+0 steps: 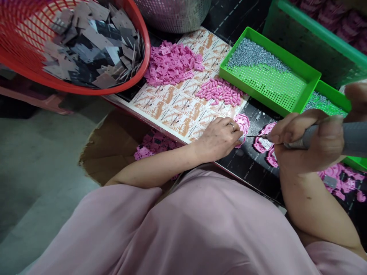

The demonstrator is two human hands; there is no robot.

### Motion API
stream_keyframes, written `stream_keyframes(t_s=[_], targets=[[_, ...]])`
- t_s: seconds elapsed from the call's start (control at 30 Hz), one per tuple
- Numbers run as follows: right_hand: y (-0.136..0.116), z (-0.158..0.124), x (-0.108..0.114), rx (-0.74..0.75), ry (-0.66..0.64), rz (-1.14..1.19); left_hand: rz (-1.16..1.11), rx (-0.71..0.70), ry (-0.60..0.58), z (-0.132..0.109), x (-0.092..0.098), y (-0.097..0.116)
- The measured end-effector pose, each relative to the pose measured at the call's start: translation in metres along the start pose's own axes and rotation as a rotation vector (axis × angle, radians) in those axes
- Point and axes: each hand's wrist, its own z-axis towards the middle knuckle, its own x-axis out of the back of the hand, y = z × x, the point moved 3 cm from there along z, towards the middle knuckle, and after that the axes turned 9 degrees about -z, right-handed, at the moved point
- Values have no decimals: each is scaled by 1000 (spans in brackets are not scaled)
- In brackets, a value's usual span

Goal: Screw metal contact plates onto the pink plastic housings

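Observation:
My left hand [222, 137], with a ring on one finger, is closed at the edge of a pink plastic housing [243, 124] lying on the dark bench, its fingertips holding the part's near side. A grey electric screwdriver [309, 138] is gripped in my right hand [308, 141], its thin bit pointing left toward that housing. Whether the tip touches it, I cannot tell. Just right of the bit, another pink housing [259, 144] with a metal plate [266, 144] in it lies on the bench, and a third housing [272, 157] is partly hidden by my right hand.
A green tray [269, 97] of small screws stands behind the hands, a second green tray [346, 103] beside it. Piles of pink parts [174, 63] and small pink pieces [220, 91] lie on patterned board. A red basket [145, 65] of metal plates overhangs the left; a cardboard box [100, 149] sits below.

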Motion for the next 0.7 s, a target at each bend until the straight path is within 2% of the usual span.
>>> stream_keyframes(t_s=[0.1,0.37,0.57,0.7], targets=[[3,0,-2,20,43,44,-18,21,5,0,-2,1],[8,1,-5,17,36,18,-38,-13,84,0,-3,4],[10,2,-8,-40,-124,-48,-19,-43,90,1,-5,4],[8,3,-8,-9,-187,-49,-29,-33,53,2,-5,3]])
